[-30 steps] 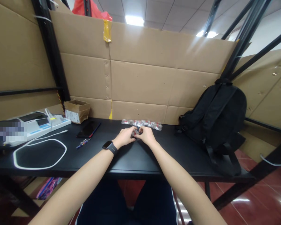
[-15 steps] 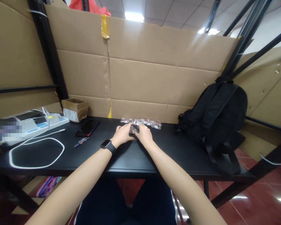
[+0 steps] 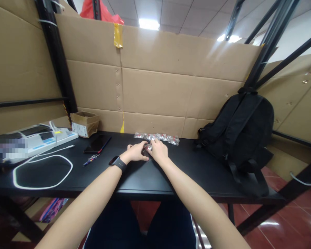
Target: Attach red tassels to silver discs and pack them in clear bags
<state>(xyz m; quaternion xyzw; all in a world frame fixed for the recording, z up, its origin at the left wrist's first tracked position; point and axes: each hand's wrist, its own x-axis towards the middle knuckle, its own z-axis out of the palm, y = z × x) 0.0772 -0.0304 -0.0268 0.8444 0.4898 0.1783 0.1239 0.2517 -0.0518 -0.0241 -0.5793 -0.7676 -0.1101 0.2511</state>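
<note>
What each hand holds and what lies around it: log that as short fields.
Left hand: holding a small shiny item, partly hidden; watch on wrist
Right hand: fingers on the same item
Behind hands: row of shiny packets, red marks
Left on table: dark-screened device, blue trinket, white cable, power strip, cardboard box
Right on table: black backpack

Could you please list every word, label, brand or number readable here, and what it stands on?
No text can be read.
White label on cardboard box: too small.
Red-marked packets: too small, blurred.
Shiny item between left hand and right hand: any print too blurred.
</note>
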